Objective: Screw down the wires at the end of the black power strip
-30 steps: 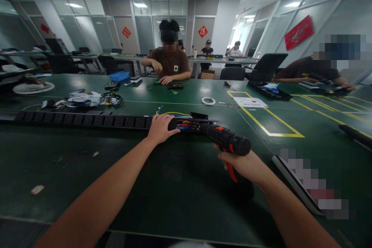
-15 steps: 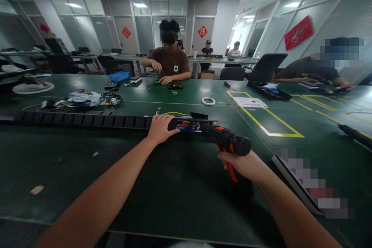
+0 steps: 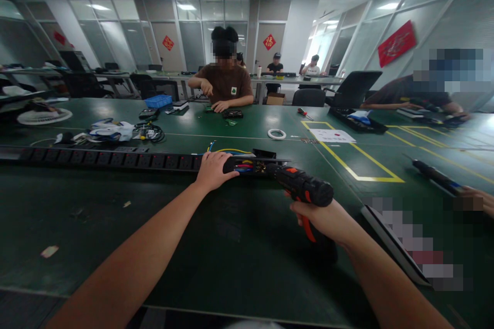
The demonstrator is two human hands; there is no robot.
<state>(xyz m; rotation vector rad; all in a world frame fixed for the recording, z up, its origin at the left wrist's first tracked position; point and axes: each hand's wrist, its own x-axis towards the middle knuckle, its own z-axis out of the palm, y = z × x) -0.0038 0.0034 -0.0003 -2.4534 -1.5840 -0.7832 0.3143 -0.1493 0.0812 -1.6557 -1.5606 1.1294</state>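
Left hand [image 3: 211, 169] clamps the power strip [image 3: 116, 158] at mid-bench. Right hand [image 3: 328, 218] grips the electric screwdriver [image 3: 303, 187], tip at the strip's exposed wires [image 3: 247, 166]. Tape roll [image 3: 277, 134] lies beyond; red wall sign [image 3: 269, 41] bears a gold character.

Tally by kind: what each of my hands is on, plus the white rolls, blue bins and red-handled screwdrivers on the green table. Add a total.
1 power strip, under the left hand
1 cordless driver, in the right hand
1 white roll
1 blue bin
1 red-handled screwdriver
Total: 5
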